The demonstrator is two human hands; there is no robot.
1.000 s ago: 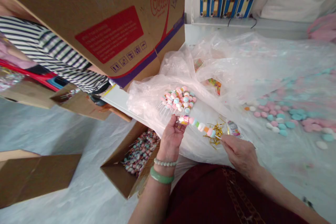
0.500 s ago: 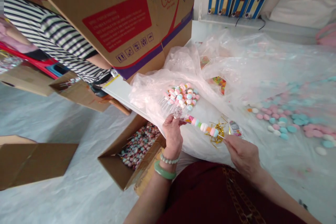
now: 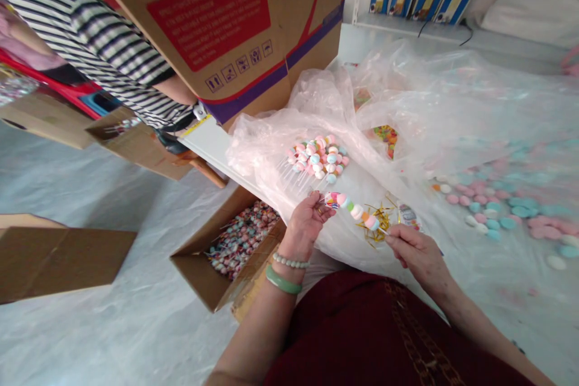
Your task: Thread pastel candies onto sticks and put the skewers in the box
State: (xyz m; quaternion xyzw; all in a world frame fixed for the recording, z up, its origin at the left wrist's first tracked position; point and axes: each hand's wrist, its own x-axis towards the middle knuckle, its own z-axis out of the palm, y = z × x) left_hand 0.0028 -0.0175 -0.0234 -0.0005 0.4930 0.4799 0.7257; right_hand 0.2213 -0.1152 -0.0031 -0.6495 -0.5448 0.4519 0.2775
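A marshmallow skewer [image 3: 357,211] in pink, white, blue, green and orange stretches between my two hands. My right hand [image 3: 415,248] pinches the white stick at its lower end. At the other end, my left hand [image 3: 309,217] is closed around the tip of its clear, printed wrapper, palm turned partly up. Gold twist ties [image 3: 379,221] lie loose on the plastic sheet just beyond the skewer. Behind my left hand rests a pile of marshmallow skewers [image 3: 319,158], their sticks pointing towards the left.
Loose marshmallows [image 3: 506,205] lie under clear plastic sheeting [image 3: 434,90] on the right. A large cardboard box [image 3: 235,24] stands at the back left. Below the table edge, an open carton [image 3: 194,274] holds many finished skewers. A person in a striped shirt [image 3: 113,54] is at the left.
My left hand has rolled its palm upwards, and the bunched wrapper end that stuck up above its fingers no longer shows. My right hand keeps the stick. The view has shifted slightly.
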